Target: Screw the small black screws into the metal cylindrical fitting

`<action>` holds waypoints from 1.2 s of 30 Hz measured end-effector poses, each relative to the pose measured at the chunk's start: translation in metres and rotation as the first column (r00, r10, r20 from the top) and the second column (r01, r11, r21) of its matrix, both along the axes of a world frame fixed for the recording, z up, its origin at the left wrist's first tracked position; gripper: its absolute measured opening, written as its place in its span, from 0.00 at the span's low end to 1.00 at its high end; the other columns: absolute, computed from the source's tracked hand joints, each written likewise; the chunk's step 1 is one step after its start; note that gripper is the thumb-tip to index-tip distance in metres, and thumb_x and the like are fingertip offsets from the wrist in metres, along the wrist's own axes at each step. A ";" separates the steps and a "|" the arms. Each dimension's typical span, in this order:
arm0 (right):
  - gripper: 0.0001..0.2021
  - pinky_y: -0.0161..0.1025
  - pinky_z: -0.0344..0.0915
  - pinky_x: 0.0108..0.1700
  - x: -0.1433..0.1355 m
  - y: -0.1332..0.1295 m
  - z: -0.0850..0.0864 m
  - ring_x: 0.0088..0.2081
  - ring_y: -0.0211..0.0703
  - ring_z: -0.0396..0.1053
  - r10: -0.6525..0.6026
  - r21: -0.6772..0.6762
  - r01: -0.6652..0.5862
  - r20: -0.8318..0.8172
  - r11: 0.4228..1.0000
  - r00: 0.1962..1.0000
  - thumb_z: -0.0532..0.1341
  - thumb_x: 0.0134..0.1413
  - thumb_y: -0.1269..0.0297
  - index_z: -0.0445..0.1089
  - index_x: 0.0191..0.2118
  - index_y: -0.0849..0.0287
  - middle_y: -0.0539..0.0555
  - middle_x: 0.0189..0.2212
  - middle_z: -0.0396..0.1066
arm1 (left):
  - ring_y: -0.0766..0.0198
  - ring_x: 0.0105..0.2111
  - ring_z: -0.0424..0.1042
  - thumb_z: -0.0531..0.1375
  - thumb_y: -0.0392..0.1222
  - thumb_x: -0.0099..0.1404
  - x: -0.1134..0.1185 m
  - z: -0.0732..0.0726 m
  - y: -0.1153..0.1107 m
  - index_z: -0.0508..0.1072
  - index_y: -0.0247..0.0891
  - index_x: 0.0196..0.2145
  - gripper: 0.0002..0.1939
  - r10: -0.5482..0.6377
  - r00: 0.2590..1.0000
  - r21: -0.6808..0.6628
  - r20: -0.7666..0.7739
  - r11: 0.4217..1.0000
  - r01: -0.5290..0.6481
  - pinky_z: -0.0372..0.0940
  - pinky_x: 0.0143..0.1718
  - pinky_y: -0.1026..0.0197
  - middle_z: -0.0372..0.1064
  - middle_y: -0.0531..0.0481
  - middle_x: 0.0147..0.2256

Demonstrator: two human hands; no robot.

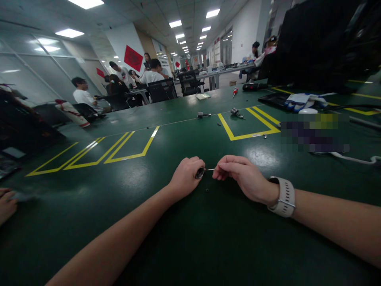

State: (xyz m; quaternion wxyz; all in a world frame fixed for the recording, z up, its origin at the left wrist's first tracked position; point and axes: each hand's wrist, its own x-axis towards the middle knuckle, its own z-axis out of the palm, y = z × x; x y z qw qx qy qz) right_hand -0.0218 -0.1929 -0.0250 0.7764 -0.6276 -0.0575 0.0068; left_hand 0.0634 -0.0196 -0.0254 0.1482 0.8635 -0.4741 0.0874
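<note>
My left hand (187,174) is closed around a dark metal cylinder (199,173), whose round, hollow-looking end faces me. Opposite it, my right hand (238,172) pinches a thin metal rod (210,169). The rod's far end reaches the side of the cylinder; whether it sits inside a hole there is too small to tell. On the green table (166,238), just below the two hands, lies a tiny dark ring-like piece (207,190).
Beyond my hands lie two metal tool parts (204,114) (237,113), a red screwdriver (235,91) and small loose pieces (265,136). Gloves (305,101) and a white cable (357,155) are at the right. Another person's hand (7,204) rests at the left edge.
</note>
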 end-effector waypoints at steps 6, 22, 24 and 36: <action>0.08 0.40 0.59 0.36 0.004 -0.002 0.001 0.30 0.39 0.67 0.032 0.112 -0.025 -0.067 0.993 0.997 0.55 0.52 0.70 0.69 0.26 0.60 0.52 0.25 0.71 | 0.64 0.28 0.64 0.55 0.31 0.58 0.001 0.001 0.000 0.64 0.37 0.25 0.05 -0.009 0.999 -0.036 -0.038 0.999 0.008 0.57 0.31 0.62 0.63 0.52 0.26; 0.06 0.39 0.60 0.35 -0.001 0.002 -0.003 0.33 0.39 0.66 -0.006 -0.008 0.007 0.068 1.000 0.998 0.57 0.55 0.67 0.69 0.31 0.59 0.51 0.29 0.71 | 0.66 0.26 0.63 0.58 0.35 0.56 0.004 -0.002 -0.002 0.64 0.37 0.27 0.03 0.044 0.989 -0.226 -0.139 0.971 -0.074 0.57 0.28 0.64 0.62 0.54 0.26; 0.06 0.39 0.60 0.36 -0.002 0.003 -0.002 0.33 0.39 0.67 0.007 -0.028 -0.005 0.071 1.000 0.997 0.57 0.55 0.66 0.70 0.32 0.59 0.51 0.30 0.71 | 0.66 0.26 0.62 0.57 0.36 0.56 0.004 -0.003 -0.001 0.64 0.37 0.27 0.03 0.017 0.987 -0.229 -0.159 0.972 -0.054 0.57 0.27 0.64 0.62 0.54 0.26; 0.07 0.39 0.60 0.37 0.002 0.000 -0.003 0.34 0.40 0.67 0.057 0.032 -0.059 0.059 0.998 0.997 0.56 0.55 0.68 0.70 0.30 0.60 0.52 0.30 0.71 | 0.66 0.27 0.63 0.58 0.38 0.57 0.004 -0.004 0.001 0.64 0.37 0.28 0.04 -0.019 0.981 -0.222 -0.193 0.975 -0.024 0.58 0.29 0.63 0.63 0.53 0.27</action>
